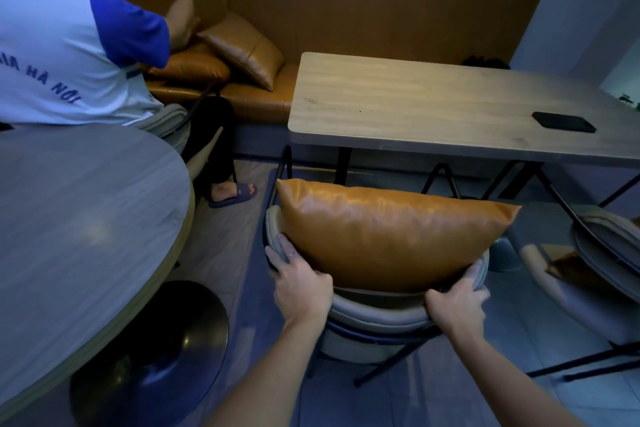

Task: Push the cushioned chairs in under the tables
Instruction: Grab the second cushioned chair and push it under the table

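Hands hold the back of a grey padded chair (374, 314) that stands just in front of the rectangular wooden desk (415, 104). The left hand (300, 288) wraps the left end of the curved backrest, its grip closed over the rim with the fingers lying on the padding and a ring on one finger. The right hand (457, 302) does the same at the right end, its grip curled tight around the rim. An orange leather cushion (391, 236) stands on the chair seat, leaning against the backrest between the two hands, its top edge just below the near edge of the desk. The front of the chair reaches in under that edge, while the backrest is still out in front of it.

A black phone (563, 122) lies flat on the desk near its right end. Behind the desk runs an orange bench sofa (346, 10) with two loose pillows (242, 48) on its seat, left of the desk. A second grey chair (602, 253) stands right of the held one, partly under the desk. Far to the left of the desk are a round table (69, 218) and a seated person in a white and blue shirt (62, 55).
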Demonstrator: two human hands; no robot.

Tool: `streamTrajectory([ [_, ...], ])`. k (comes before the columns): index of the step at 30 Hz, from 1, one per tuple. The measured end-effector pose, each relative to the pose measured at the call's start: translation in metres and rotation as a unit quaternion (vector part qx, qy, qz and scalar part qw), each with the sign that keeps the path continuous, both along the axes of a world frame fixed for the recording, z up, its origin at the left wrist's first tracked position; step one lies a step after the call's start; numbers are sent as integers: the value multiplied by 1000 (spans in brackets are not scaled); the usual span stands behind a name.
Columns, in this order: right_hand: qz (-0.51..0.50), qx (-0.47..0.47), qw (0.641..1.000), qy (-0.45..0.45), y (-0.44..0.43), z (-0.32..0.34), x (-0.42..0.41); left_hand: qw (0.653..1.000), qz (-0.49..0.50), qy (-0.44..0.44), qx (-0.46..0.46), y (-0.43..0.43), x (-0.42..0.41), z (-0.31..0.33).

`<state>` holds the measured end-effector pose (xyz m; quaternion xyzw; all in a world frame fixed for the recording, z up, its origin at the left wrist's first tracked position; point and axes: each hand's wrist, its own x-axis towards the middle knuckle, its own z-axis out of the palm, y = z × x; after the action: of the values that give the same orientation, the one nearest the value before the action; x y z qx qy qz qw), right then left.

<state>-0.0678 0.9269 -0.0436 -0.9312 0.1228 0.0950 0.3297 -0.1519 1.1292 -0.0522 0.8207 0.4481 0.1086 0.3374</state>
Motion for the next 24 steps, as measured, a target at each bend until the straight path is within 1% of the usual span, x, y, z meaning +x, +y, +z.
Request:
streamTrajectory([
  [11, 4, 1, 1000, 7, -3, 3, 5, 1000, 3, -2, 2, -1, 7, -6],
  [17, 17, 26, 999, 22, -11, 10, 6, 1000, -4, 17, -18, -1, 4, 2],
  [19, 18, 20, 999, -24, -16, 21, 12, 1000, -9, 9, 7, 2, 2, 14],
  [21, 25, 16, 995, -99, -20, 39, 19, 996, -12, -56, 65, 4, 1, 34],
  [22, 41, -5, 990, -138, -20, 51, 23, 990, -26, -85, 109, 4, 2, 44],
  [23, 72, -47, 980, -178, -19, 60, 27, 981, -57, -93, 160, 2, 5, 55],
  [24, 120, -107, 964, -213, -17, 68, 29, 970, -96, -85, 206, -1, 9, 64],
])
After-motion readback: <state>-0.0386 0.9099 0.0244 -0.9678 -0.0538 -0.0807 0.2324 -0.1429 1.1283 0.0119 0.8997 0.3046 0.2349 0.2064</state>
